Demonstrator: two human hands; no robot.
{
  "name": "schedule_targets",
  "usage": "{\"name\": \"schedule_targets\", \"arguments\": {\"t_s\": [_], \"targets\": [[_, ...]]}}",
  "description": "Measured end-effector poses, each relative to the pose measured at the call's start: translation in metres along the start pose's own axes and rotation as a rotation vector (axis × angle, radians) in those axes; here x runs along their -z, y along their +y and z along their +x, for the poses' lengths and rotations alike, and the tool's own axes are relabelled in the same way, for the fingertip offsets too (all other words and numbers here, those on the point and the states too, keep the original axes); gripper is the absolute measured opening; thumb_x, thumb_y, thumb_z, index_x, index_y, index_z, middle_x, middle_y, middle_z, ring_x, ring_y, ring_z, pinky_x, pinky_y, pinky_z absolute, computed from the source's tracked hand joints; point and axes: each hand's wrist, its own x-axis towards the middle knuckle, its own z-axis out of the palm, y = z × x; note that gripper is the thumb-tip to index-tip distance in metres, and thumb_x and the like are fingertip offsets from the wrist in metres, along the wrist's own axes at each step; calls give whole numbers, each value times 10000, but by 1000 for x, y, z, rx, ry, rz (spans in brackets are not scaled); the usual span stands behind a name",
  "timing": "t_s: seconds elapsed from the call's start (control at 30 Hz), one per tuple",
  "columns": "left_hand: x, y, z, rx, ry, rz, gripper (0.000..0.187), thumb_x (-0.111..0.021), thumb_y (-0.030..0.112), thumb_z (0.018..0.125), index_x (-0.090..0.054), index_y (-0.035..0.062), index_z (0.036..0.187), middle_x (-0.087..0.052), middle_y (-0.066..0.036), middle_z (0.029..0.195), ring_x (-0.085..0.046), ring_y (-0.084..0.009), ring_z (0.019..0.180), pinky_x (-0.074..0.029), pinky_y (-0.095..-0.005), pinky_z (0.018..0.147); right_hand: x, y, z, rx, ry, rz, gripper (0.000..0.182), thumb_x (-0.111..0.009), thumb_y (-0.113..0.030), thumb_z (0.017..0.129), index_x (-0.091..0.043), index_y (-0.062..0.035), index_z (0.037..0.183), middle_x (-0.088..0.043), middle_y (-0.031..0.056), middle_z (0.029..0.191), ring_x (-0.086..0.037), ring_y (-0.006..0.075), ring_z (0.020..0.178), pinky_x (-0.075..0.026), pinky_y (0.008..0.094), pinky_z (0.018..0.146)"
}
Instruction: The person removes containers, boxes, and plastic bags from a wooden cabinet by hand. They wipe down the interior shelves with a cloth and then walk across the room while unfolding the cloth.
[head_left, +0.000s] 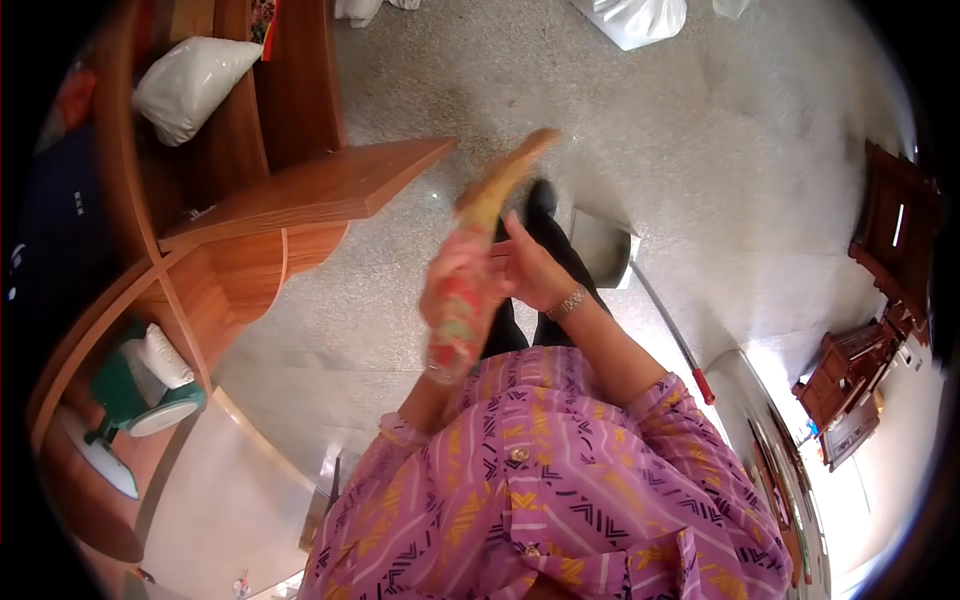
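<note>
A long, narrow printed package (462, 310), smeared by motion, is held up in front of my body. Red and green patches cover its lower part, and its far end is yellow-brown and bends to the right. My left hand (440, 285) is wrapped around its middle, with the fingers blurred. Close against the package's right side is my right hand (535, 270), thumb stretched out apart from the fingers. A metal-banded watch (567, 303) circles the right wrist. Both hands are above my dark trousers and the floor.
A wooden cabinet on the left has a door (330, 190) standing open toward me. A white bag (195, 85) rests on its shelf. On the floor are a dustpan (603, 255) with a red-tipped handle and a white plastic bag (640, 20). Wooden furniture (890, 235) stands at right.
</note>
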Motion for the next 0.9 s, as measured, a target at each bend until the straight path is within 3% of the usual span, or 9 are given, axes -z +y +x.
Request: {"name": "schedule_targets", "arguments": {"t_s": [0.1, 0.17, 0.23, 0.37, 0.47, 0.57, 0.63, 0.77, 0.9], "targets": [[-40, -6, 8, -244, -92, 108, 481, -777, 120, 675, -487, 25, 1047, -560, -137, 1077, -496, -311, 1106, -369, -425, 966, -15, -19, -21, 239, -55, 197, 430, -467, -460, 901, -532, -55, 1031, -592, 54, 897, -580, 163, 846, -498, 291, 733], [-63, -3, 14, -377, -133, 120, 503, -803, 134, 613, -528, 21, 1019, -581, -141, 1053, -531, -343, 1060, -390, -421, 927, -9, -39, -33, 161, -224, 423, 223, -548, -319, 894, -544, -98, 929, -576, 3, 846, -554, 105, 773, -487, 269, 708], [-74, 3, 28, -483, -224, 247, 581, -820, 223, 621, -511, 27, 1072, -559, -176, 1132, -477, -330, 1158, -313, -462, 1006, -16, -66, -44, 173, -141, 351, 175, -570, -273, 884, -545, -106, 929, -576, 6, 839, -555, 110, 760, -489, 272, 707], [-85, 16, 44, -458, -363, 571, 649, -798, 160, 641, -463, 1, 1174, -493, -203, 1224, -430, -338, 1203, -290, -458, 1019, -5, -111, -24, 191, -240, 294, 173, -582, -253, 872, -546, -98, 940, -576, 28, 831, -565, 138, 773, -498, 291, 700], [-75, 11, 23, -126, -427, 517, 659, -668, 40, 716, -346, -26, 1287, -367, -228, 1334, -365, -346, 1251, -280, -426, 1030, 18, -126, -2, 98, -128, 159, 230, -607, -302, 843, -525, -89, 871, -571, 59, 758, -576, 164, 667, -513, 316, 600], [-41, -1, -16, 168, -379, 563, 601, -650, 20, 753, -368, 5, 1283, -417, -174, 1306, -442, -285, 1185, -378, -366, 955, 68, -118, 20, 19, 3, -13, 305, -632, -363, 814, -493, -95, 857, -571, 82, 702, -569, 174, 531, -500, 316, 474], [-21, -10, -29, 501, -75, 359, 511, -643, 22, 751, -443, 26, 1222, -474, -115, 1230, -489, -252, 1100, -413, -345, 916, 98, -116, 14, 129, 178, -236, 303, -610, -380, 822, -475, -109, 822, -530, 65, 616, -529, 148, 469, -453, 282, 409], [39, -45, -20, 507, 155, 265, 468, -618, 10, 786, -426, 33, 1213, -470, -97, 1196, -485, -207, 1057, -418, -318, 898, 141, -95, -51, 46, 389, -316, 353, -527, -461, 848, -497, -110, 831, -512, 36, 592, -504, 135, 468, -407, 258, 395], [61, -40, 10, 472, 334, 251, 457, -607, 1, 796, -417, 33, 1211, -467, -113, 1185, -479, -198, 1048, -403, -301, 914, 154, -47, -113, 47, 402, -285, 326, -541, -427, 857, -496, -106, 891, -523, 33, 599, -501, 123, 469, -404, 235, 411]]}}
